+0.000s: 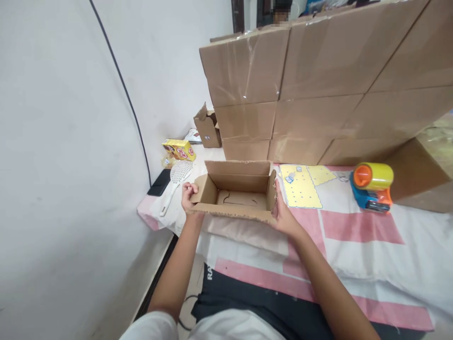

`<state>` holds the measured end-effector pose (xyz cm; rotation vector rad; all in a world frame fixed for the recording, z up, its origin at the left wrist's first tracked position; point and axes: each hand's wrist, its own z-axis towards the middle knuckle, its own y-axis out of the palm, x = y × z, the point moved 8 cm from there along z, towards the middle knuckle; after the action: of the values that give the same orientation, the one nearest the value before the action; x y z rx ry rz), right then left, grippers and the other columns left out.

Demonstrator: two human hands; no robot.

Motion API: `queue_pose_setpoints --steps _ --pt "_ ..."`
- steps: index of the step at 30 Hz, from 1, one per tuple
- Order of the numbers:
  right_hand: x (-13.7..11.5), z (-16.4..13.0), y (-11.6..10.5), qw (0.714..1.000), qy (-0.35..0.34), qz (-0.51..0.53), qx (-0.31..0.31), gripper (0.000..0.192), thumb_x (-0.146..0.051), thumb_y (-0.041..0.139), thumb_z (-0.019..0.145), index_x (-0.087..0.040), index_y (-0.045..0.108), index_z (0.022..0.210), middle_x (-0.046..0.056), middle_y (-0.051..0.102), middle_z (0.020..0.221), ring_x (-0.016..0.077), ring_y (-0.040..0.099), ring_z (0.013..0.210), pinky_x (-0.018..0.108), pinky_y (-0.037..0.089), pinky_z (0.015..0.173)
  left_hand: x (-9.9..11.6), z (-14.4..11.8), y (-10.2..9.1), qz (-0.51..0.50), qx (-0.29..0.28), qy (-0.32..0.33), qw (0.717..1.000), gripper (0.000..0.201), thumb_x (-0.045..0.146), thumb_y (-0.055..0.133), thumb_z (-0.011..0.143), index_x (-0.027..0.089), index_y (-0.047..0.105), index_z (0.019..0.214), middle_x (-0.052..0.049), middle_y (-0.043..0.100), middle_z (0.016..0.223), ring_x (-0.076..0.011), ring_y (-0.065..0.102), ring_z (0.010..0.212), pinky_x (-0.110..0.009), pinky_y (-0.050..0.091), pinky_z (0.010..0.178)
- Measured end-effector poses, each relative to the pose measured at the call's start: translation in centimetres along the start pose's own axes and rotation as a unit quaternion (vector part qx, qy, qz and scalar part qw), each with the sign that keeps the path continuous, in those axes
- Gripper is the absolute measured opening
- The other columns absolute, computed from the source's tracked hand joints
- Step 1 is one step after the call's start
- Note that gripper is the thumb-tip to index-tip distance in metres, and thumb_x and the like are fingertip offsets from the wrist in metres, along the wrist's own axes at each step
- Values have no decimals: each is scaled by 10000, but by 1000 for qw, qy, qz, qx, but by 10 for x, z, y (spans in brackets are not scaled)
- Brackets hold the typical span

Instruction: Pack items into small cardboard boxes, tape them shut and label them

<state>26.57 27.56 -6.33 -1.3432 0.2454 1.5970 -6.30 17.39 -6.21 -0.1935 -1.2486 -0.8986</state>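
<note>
An open cardboard box (pixel 240 182) is held between my two hands over the cloth-covered surface. Its top flaps stand up or fold outward, and a few thin dark strands or marks show on its bottom. At the box's left end, my left hand (pixel 190 196) has its fingers closed on the short flap. My right hand (pixel 281 210) grips the right end, with part of its fingers hidden behind the cardboard. Right of the box lie yellow dotted paper sheets (pixel 300 189). A white slotted spoon (pixel 180 172) lies to the left, near my left hand.
Joined cardboard panels (pixel 318 71) stand like a wall behind. At right are an orange, blue and yellow tape dispenser (pixel 371 186) and a larger carton (pixel 421 174). On the left lie a yellow packet (pixel 180 149), a dark phone (pixel 160 182) and a small carton (pixel 208 130), beside the wall.
</note>
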Motion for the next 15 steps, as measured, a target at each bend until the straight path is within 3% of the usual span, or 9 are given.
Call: queue_pose_setpoints --steps 5,10,12,13,15 --pt "8 -9 -3 999 11 -1 42 1415 -598 892 662 -292 -40 1680 174 267 1637 445 289 1546 668 314 1245 -21 16 18 56 -57 -20 997 152 416 541 894 293 457 923 17 450 719 -173 558 690 -353 514 777" --pt "10 -19 -14 993 14 -31 113 1359 -583 896 645 -311 36 1661 169 301 1551 480 336 1480 719 329 1208 -26 62 24 274 -13 27 961 246 478 479 922 295 523 1081 -43 614 878 -214 665 846 -381 537 817" --pt "9 -18 -18 991 18 -40 129 1302 -588 880 666 -307 78 1652 170 316 1510 477 358 1453 721 352 1188 -18 96 26 365 -15 59 929 341 392 545 888 271 555 1206 -109 663 1116 -260 668 1058 -421 528 928" --pt "8 -17 -19 990 22 -43 133 1267 -592 867 683 -302 100 1648 171 325 1490 472 366 1444 713 366 1181 -12 115 31 437 -40 84 895 425 328 572 868 255 555 1287 -139 639 1283 -288 623 1203 -450 496 1015" --pt "7 -14 -20 990 32 -47 133 1214 -610 842 710 -289 138 1645 175 339 1466 463 382 1430 690 400 1166 -7 155 42 597 -114 133 783 567 204 572 847 235 543 1412 -159 514 1537 -350 433 1454 -543 337 1182"
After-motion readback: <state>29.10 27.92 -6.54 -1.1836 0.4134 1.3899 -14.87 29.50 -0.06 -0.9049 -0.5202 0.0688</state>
